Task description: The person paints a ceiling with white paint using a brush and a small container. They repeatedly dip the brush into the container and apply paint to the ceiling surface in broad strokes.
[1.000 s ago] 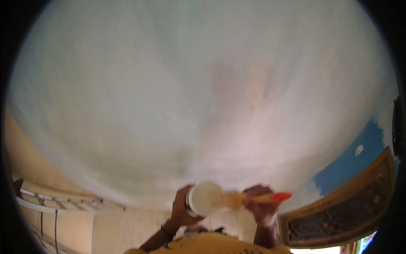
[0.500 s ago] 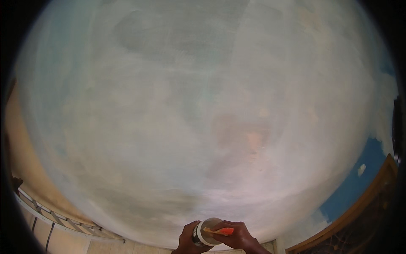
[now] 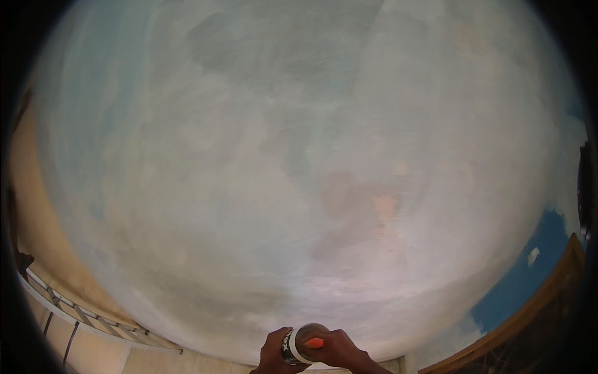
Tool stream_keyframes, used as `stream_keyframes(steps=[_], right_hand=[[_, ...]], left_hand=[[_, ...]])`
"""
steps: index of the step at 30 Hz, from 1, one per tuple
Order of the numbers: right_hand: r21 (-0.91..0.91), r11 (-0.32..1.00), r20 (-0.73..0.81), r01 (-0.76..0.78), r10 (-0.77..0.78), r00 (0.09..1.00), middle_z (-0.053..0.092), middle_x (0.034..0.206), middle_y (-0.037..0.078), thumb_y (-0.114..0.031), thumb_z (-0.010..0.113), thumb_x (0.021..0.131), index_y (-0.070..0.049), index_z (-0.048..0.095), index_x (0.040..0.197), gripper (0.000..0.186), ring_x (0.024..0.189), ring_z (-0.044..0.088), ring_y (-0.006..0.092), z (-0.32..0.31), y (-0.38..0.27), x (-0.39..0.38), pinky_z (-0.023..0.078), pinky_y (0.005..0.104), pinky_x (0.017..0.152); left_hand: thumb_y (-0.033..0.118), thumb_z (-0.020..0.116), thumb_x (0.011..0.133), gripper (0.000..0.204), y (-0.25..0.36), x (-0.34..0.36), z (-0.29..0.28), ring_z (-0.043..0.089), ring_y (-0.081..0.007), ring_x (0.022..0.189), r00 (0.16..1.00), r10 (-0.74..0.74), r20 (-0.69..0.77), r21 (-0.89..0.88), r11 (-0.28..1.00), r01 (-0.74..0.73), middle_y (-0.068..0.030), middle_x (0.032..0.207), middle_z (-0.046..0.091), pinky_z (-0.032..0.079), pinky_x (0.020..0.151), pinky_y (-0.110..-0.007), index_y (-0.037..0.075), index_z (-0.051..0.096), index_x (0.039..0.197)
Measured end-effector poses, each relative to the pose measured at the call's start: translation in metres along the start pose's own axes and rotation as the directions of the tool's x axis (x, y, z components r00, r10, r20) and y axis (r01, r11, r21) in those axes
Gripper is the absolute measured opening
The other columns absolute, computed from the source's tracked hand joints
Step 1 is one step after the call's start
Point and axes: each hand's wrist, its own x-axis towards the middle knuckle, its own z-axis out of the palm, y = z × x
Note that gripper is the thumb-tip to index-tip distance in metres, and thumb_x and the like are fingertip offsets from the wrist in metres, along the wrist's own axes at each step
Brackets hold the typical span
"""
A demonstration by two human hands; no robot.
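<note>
Low in the head view, my left hand [image 3: 273,353] is wrapped round the side of a small round paint tub [image 3: 294,346] with a white rim and a dark label. My right hand [image 3: 341,350] is over the tub's mouth, closed on a paintbrush [image 3: 315,343] with an orange-red handle. Only part of the handle shows; the bristles and the tub's contents are hidden or too dim to make out. Beyond both hands rises a large painted wall [image 3: 249,162] with cloudy grey, white, pale blue and pinkish patches.
A metal ladder [image 3: 81,316] lies along the lower left, beside a tan surface [image 3: 62,249]. On the right are a bright blue painted area [image 3: 523,268] and a brown frame [image 3: 498,345] round a dark panel. A dark object [image 3: 583,187] stands at the right rim.
My right hand has shifted slightly left over the tub, and the brush has swung so less of its handle shows. The view has shifted a little. Both grips are kept.
</note>
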Motion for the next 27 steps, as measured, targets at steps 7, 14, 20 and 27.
stream_keyframes(steps=[7,14,20,27], right_hand=[[-0.059,0.998,-0.021,0.038,-0.040,0.999,0.072,0.107,0.009,-0.040,0.071,0.090,-0.018,0.065,0.122,0.039,0.092,0.071,0.0307,-0.003,0.023,-0.010,0.058,0.0389,0.081],[0.156,0.985,-0.204,-0.079,0.110,0.973,0.075,0.094,0.008,-0.034,0.079,0.087,-0.010,0.071,0.108,0.033,0.086,0.073,0.0212,-0.023,-0.001,-0.036,0.058,0.0324,0.076],[0.381,0.919,-0.459,0.107,0.087,0.884,0.071,0.087,0.007,-0.015,0.078,0.084,-0.002,0.070,0.096,0.020,0.076,0.067,0.0177,-0.006,-0.007,-0.050,0.058,0.0326,0.066],[0.642,0.721,-0.599,0.261,0.260,0.757,0.072,0.084,0.010,-0.011,0.081,0.082,0.004,0.071,0.095,0.022,0.075,0.068,0.0161,0.003,0.015,-0.050,0.058,0.0307,0.065]], left_hand=[[0.019,0.094,0.061,0.092,0.008,-0.003,0.018,0.061,-0.0331,0.115,1.000,-0.010,0.002,-0.039,0.999,0.010,-0.0166,0.126,0.058,0.053,0.094,-0.046,0.005,0.047,0.138],[0.023,0.094,0.064,0.095,0.010,-0.012,0.026,0.059,-0.0337,0.120,0.994,-0.108,0.027,-0.132,0.985,0.110,-0.0179,0.132,0.056,0.052,0.097,-0.048,0.005,0.044,0.142],[0.022,0.095,0.063,0.099,0.011,-0.016,0.021,0.058,-0.0323,0.122,0.995,-0.095,0.029,-0.167,0.981,0.098,-0.0182,0.134,0.055,0.052,0.097,-0.047,0.004,0.041,0.143],[0.022,0.096,0.062,0.104,0.006,-0.029,0.024,0.057,-0.0310,0.123,0.989,-0.143,-0.030,-0.177,0.975,0.135,-0.0184,0.134,0.055,0.052,0.097,-0.045,0.000,0.037,0.145]])
